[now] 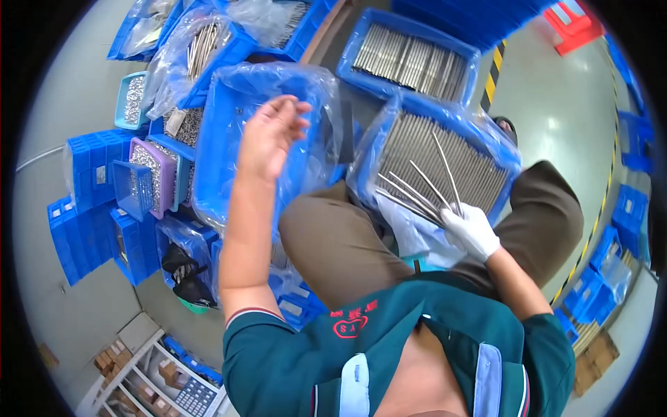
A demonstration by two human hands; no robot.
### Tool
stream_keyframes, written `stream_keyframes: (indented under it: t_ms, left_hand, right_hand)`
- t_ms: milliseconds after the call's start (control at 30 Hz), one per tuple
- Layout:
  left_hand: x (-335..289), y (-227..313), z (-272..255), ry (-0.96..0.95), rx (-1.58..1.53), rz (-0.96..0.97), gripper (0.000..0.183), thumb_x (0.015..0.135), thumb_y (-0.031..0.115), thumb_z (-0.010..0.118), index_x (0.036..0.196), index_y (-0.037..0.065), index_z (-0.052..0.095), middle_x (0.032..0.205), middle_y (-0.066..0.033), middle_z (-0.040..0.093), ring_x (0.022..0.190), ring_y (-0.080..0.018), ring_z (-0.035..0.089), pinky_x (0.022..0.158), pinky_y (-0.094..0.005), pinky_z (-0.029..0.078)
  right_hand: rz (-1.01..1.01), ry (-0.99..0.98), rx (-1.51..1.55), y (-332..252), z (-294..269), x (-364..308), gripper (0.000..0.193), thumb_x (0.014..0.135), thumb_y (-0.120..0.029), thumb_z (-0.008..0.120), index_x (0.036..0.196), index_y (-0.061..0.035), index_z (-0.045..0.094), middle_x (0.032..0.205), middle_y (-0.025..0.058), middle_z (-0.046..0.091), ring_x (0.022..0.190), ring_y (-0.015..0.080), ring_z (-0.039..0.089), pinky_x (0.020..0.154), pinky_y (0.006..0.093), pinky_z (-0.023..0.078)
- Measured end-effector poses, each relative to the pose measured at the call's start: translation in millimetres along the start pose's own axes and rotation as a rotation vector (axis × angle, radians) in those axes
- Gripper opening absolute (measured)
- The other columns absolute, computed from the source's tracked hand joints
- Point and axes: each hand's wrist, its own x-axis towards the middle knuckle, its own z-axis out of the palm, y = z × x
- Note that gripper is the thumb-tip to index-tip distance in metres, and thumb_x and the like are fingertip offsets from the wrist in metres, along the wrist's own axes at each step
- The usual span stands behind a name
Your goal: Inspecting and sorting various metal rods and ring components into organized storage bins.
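Note:
My bare left hand (274,135) hovers over a large blue bin (221,149) lined with clear plastic. Its fingers are loosely curled and a little apart, slightly blurred, with nothing visible in them. In a white glove, my right hand (469,231) is closed on several thin metal rods (431,182) that fan out up and to the left. Beneath the rods' far ends stands a plastic-lined blue bin (513,167) packed with rows of similar grey rods (434,146). A white cloth (410,233) lies between that bin and my lap.
Behind is another blue bin (351,52) of shiny rods. To the left stand a purple basket (167,177) and a light-blue tray (125,104) of small metal parts, plus stacked blue crates (90,170). My knees flank the rod bin. A red container (573,28) sits far right.

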Motion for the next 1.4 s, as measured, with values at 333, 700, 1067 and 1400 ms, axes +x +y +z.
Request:
stream_keyframes:
  t_ms: [333,700,1067,1400]
  left_hand:
    - [-130.1,-84.1,103.8,-0.416,0.109,-0.016,0.027,0.088,0.022,0.061,0.104,0.001,0.056,0.097,-0.0131,0.066,0.09,-0.0162,0.061,0.084,-0.0273,0.044]
    - [-190.6,-90.8,123.4,-0.473,0.16,0.044,0.026,0.085,0.012,0.064,0.106,0.0,0.054,0.101,-0.0143,0.065,0.094,-0.018,0.061,0.087,-0.0299,0.046]
    - [-214.6,-83.1,133.0,-0.602,0.466,0.137,0.026,0.084,0.006,0.063,0.107,0.0,0.055,0.1,-0.0094,0.064,0.093,-0.0131,0.059,0.081,-0.0251,0.047]
    - [-191.5,-69.3,133.1,-0.395,0.284,0.172,0.026,0.093,0.023,0.054,0.102,-0.001,0.058,0.088,-0.0114,0.066,0.083,-0.0172,0.063,0.079,-0.0296,0.047]
  right_hand:
    - [-0.1,-0.059,-0.193,18.4,10.5,-79.3,0.033,0.087,-0.032,0.058,0.077,-0.0014,0.059,0.059,0.0028,0.053,0.055,0.0103,0.045,0.052,0.0283,0.039]
    - [-0.263,-0.022,-0.304,62.8,11.6,-129.5,0.045,0.089,-0.045,0.049,0.073,-0.0045,0.06,0.055,0.0066,0.054,0.052,0.0182,0.053,0.054,0.0333,0.042]
    - [-0.392,-0.035,-0.374,71.6,11.4,-144.8,0.041,0.089,-0.041,0.05,0.087,-0.0017,0.062,0.067,0.0144,0.058,0.061,0.0257,0.057,0.062,0.0356,0.044]
    - [-0.314,-0.26,-0.35,63.0,1.5,-147.5,0.041,0.088,-0.043,0.053,0.083,-0.0027,0.06,0.06,0.0073,0.056,0.055,0.016,0.054,0.057,0.0317,0.043]
